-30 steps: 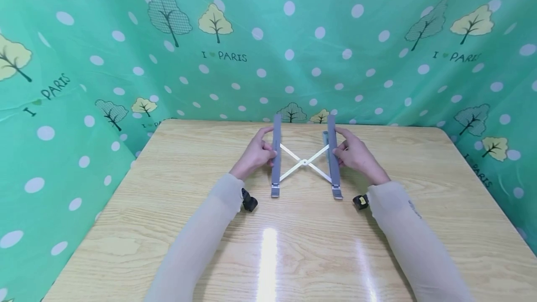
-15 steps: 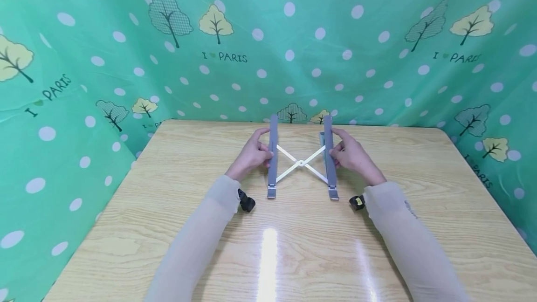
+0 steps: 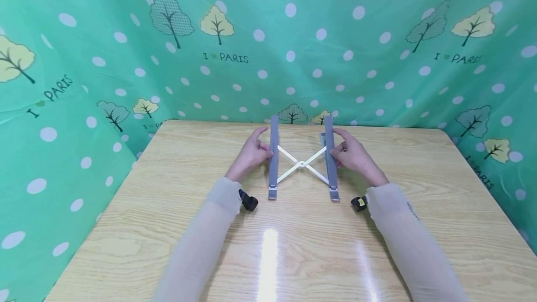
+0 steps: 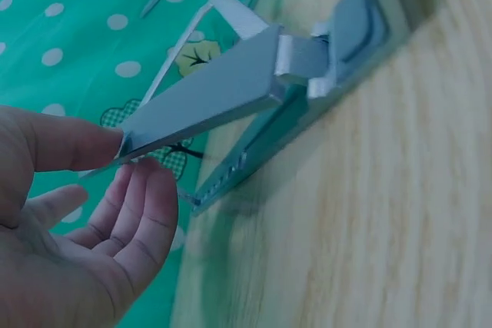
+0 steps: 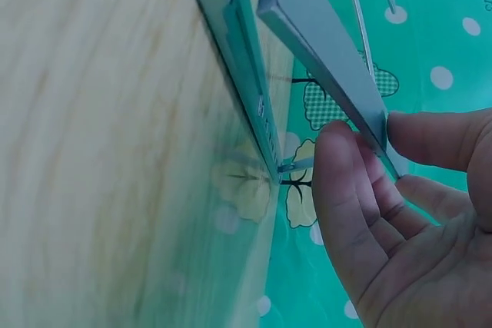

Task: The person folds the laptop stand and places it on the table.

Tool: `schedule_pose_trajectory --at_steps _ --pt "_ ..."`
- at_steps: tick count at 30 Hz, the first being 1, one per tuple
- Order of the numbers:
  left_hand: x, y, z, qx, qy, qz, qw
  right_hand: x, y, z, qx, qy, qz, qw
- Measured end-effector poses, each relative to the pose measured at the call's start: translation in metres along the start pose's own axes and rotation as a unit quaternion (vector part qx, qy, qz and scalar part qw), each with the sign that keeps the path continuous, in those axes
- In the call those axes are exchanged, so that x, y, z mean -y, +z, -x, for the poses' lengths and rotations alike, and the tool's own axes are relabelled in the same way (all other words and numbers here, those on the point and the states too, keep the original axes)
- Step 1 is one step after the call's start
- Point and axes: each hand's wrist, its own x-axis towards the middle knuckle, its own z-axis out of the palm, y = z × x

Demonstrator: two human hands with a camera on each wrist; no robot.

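A grey folding laptop stand [image 3: 273, 162] stands on the wooden table, its two long side arms spread apart and joined by a pale X-shaped crossbar [image 3: 302, 164]. My left hand [image 3: 253, 154] pinches the left arm between thumb and fingers. On the other side, my right hand [image 3: 352, 154] grips the right arm the same way. Both wrist views show the upper arm of the stand [image 4: 207, 94] raised at an angle above its base rail [image 5: 250, 82], with a row of notches along the rail.
The light wooden table [image 3: 168, 255] runs toward me on all sides of the stand. A green dotted cloth [image 3: 268, 36] with printed trees hangs behind and at the sides. A black wrist camera [image 3: 249, 202] is strapped at each wrist.
Both hands and the stand have shifted slightly left since a second ago, with almost no movement in the last half second. Both grips look the same.
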Motion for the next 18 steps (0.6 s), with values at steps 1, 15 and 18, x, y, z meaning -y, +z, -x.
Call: schedule_pose_trajectory --at_steps 1,15,18 --pt "-0.0002 -0.0004 -0.0005 -0.003 0.001 0.001 1.0000 -0.0003 -0.0003 0.0000 -0.001 -0.001 0.000 1.000" --pt "0.0054 -0.0007 -0.0008 0.001 0.000 0.009 1.0000 -0.0042 0.0001 -0.0034 0.002 -0.020 -0.002 1.000" --pt "0.0069 0.0002 -0.0016 0.003 0.006 0.010 0.9999 -0.0044 -0.0001 -0.0025 -0.001 -0.014 -0.006 1.000"
